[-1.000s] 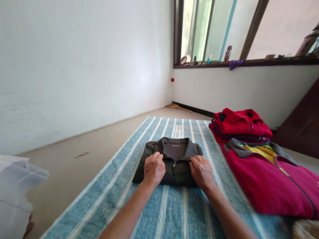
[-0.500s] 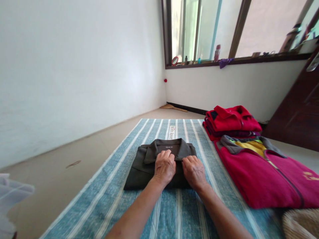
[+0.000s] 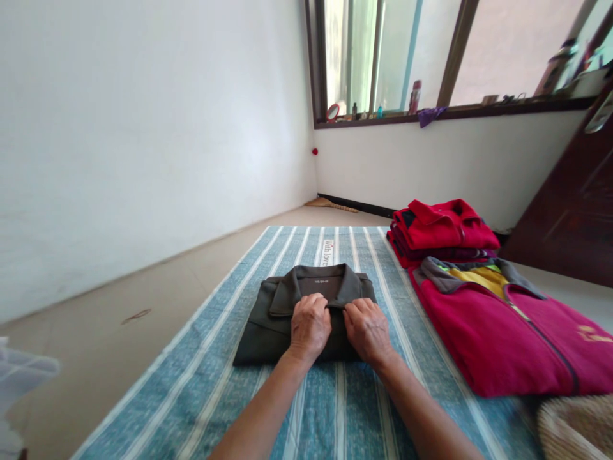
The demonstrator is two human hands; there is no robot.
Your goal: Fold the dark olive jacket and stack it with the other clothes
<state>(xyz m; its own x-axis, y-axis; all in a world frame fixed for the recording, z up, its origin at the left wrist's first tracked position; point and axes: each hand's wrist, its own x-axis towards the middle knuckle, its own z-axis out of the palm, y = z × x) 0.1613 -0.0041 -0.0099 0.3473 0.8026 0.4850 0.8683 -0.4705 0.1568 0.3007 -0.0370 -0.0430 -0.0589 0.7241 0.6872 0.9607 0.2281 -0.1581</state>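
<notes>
A dark olive collared shirt (image 3: 268,332) lies folded into a rectangle, its collar at the far side and a size print inside the neck. My left hand (image 3: 311,326) is closed on the front of the collar, near its middle. Just to the right, my right hand (image 3: 368,326) pinches the collar's right front edge. The fingertips of both hands are partly hidden under the knuckles. Under the shirt is a blue cloth with white stripes (image 3: 201,377), with "With love" printed near its far end.
On the right lies a folded magenta zip jacket (image 3: 493,338) with a grey collar and yellow lining. Behind it is a stack of folded red clothes (image 3: 445,230). A beige textured fabric (image 3: 575,428) sits at the lower right corner. Walls stand to the left and behind, with a cluttered windowsill (image 3: 460,114).
Both hands keep their places at the collar, with hardly any movement. The whole view has shifted slightly.
</notes>
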